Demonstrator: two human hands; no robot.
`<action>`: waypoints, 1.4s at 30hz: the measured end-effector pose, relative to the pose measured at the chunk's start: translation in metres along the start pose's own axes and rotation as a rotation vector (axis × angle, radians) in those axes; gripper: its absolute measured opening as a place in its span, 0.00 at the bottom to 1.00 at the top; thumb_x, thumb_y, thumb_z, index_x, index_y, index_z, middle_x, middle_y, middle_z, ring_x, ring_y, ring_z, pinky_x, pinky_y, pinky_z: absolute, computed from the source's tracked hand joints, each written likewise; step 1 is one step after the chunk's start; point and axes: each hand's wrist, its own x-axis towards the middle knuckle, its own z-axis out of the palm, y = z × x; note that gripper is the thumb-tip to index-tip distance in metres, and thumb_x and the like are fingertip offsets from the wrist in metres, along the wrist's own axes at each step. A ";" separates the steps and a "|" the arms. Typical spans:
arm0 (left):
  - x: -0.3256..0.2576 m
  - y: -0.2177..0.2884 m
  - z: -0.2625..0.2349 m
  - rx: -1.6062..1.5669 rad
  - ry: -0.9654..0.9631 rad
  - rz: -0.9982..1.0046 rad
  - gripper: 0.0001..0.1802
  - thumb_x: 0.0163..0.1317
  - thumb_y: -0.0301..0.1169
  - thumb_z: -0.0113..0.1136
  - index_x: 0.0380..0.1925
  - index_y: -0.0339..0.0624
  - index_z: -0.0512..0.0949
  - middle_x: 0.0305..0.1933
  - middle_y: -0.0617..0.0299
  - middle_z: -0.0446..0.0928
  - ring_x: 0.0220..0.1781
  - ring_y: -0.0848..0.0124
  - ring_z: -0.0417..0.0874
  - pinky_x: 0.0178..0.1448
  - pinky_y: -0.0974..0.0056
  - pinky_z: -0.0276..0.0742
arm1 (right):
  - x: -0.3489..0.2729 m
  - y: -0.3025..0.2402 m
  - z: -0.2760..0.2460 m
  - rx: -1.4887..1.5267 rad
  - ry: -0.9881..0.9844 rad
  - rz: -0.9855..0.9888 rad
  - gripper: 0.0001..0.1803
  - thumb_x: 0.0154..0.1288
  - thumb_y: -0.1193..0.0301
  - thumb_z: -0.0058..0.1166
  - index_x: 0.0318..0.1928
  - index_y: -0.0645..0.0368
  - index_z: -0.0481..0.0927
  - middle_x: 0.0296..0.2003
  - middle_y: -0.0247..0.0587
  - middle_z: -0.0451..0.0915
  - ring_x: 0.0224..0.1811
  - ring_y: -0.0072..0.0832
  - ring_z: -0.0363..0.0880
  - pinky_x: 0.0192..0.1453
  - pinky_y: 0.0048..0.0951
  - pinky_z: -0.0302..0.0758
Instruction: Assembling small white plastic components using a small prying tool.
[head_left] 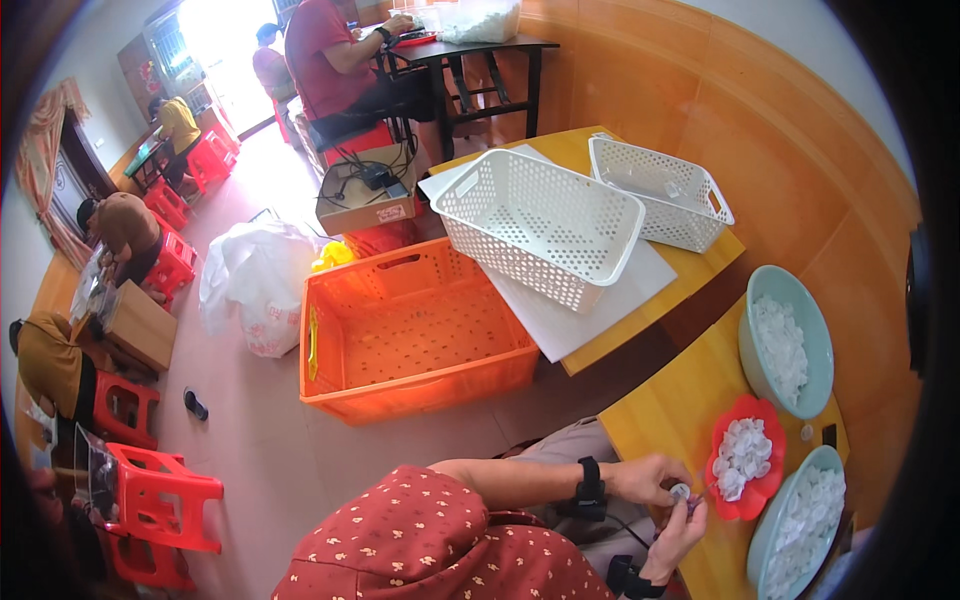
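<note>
My left hand (642, 479) and my right hand (678, 540) meet at the near edge of a yellow table, fingertips almost touching. Between them is a small round whitish piece (681, 492), pinched by the left fingers. The right thumb and fingers also close on it from below; a purplish bit shows beside it, too small to name. Just right of the hands sits a red flower-shaped dish (722, 504) heaped with small translucent white pieces (744, 458). Two pale green bowls, one farther (822, 345) and one nearer (757, 540), hold more such whitish pieces.
A white perforated basket (545, 235) and a second one (665, 190) stand on another yellow table. Beside it on the floor is an orange crate (420, 390). A white plastic bag (262, 285), a cardboard box (365, 205) and red stools (165, 495) lie left. Several people work nearby.
</note>
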 end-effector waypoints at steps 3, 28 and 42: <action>-0.001 -0.001 -0.001 0.015 -0.003 0.053 0.16 0.53 0.26 0.58 0.43 0.32 0.75 0.41 0.54 0.75 0.44 0.65 0.76 0.49 0.65 0.72 | 0.001 0.003 -0.002 0.029 -0.011 0.023 0.06 0.65 0.70 0.46 0.31 0.55 0.68 0.18 0.22 0.64 0.13 0.08 0.56 0.14 0.13 0.49; -0.004 0.011 -0.002 -0.027 -0.071 0.086 0.11 0.62 0.29 0.55 0.39 0.31 0.75 0.29 0.61 0.78 0.32 0.75 0.77 0.40 0.68 0.75 | 0.000 -0.004 -0.004 -0.030 -0.036 0.037 0.07 0.66 0.69 0.46 0.33 0.56 0.67 0.17 0.23 0.63 0.12 0.08 0.56 0.12 0.13 0.49; 0.004 0.013 -0.005 -0.073 -0.150 -0.016 0.12 0.60 0.26 0.54 0.41 0.30 0.73 0.32 0.62 0.76 0.35 0.77 0.74 0.42 0.69 0.74 | 0.006 0.020 -0.015 -0.051 -0.043 0.010 0.06 0.67 0.69 0.45 0.33 0.57 0.68 0.18 0.25 0.65 0.11 0.08 0.55 0.12 0.13 0.50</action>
